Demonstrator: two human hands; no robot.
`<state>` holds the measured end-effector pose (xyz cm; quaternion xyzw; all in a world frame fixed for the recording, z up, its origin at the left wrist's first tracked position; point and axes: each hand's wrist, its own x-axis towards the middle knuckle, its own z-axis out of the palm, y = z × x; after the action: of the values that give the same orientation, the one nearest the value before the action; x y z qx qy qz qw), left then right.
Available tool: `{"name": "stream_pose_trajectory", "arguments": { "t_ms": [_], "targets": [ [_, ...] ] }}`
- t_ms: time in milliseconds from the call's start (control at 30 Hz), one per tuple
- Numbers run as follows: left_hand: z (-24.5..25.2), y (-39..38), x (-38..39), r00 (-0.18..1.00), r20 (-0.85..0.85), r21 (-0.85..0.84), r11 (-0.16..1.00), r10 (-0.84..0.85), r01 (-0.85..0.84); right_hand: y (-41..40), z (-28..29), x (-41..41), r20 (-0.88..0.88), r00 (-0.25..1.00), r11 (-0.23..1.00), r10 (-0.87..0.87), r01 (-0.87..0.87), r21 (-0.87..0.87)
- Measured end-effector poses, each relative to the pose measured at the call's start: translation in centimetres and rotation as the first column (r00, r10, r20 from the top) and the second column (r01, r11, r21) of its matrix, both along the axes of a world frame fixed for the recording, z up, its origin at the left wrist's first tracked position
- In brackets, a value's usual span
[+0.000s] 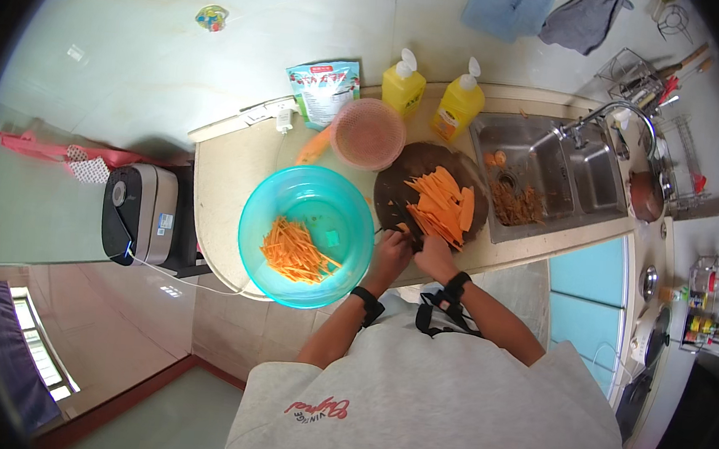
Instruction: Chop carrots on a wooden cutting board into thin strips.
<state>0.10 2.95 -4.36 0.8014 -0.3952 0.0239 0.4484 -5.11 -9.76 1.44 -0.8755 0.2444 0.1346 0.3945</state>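
Note:
A round dark wooden cutting board lies on the counter before me, with a pile of sliced carrot on it. My right hand is closed at the board's near edge, around what looks like the handle of a dark-bladed knife. The blade is hard to make out against the board. Close beside it, my left hand has its fingers bent at the edge, by a small carrot piece; its grip is hidden. To the left, a translucent turquoise basin contains carrot shreds.
Behind the basin are a pink plastic basket, a whole carrot and a printed pouch. Two yellow bottles stand by the wall. Peelings lie in the steel double sink at right. A rice cooker stands left.

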Motion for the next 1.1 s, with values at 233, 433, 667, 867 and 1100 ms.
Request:
{"name": "stream_pose_trajectory", "arguments": {
  "t_ms": [233, 433, 667, 867, 1100],
  "targets": [
    [0.8, -0.3, -0.5, 0.998, 0.058, -0.045, 0.999, 0.024, -0.022, -0.2, -0.5, -2.4, -0.019, 0.997, 0.997, -0.068, 0.068, -0.024],
    [1.1, -0.2, -0.6, 0.995, 0.091, -0.059, 0.998, 0.027, -0.022, 0.1, 0.1, -2.9, 0.067, 0.997, 0.999, -0.033, 0.036, -0.036],
    [1.1, -0.1, -0.3, 0.999, 0.047, -0.049, 0.999, 0.01, -0.007, 0.3, -0.1, -3.1, 0.078, 0.997, 0.997, -0.023, 0.028, -0.068],
    [1.1, 0.0, -0.3, 0.999, 0.035, -0.063, 0.998, 0.01, -0.007, -0.5, -0.4, -2.4, -0.056, 0.998, 0.998, 0.03, -0.033, -0.06],
    [0.8, 0.2, 0.1, 0.992, 0.104, -0.002, 0.998, -0.067, 0.068, -0.3, -0.6, -0.8, -0.157, 0.987, 0.996, -0.032, 0.019, -0.082]
  ]
}}
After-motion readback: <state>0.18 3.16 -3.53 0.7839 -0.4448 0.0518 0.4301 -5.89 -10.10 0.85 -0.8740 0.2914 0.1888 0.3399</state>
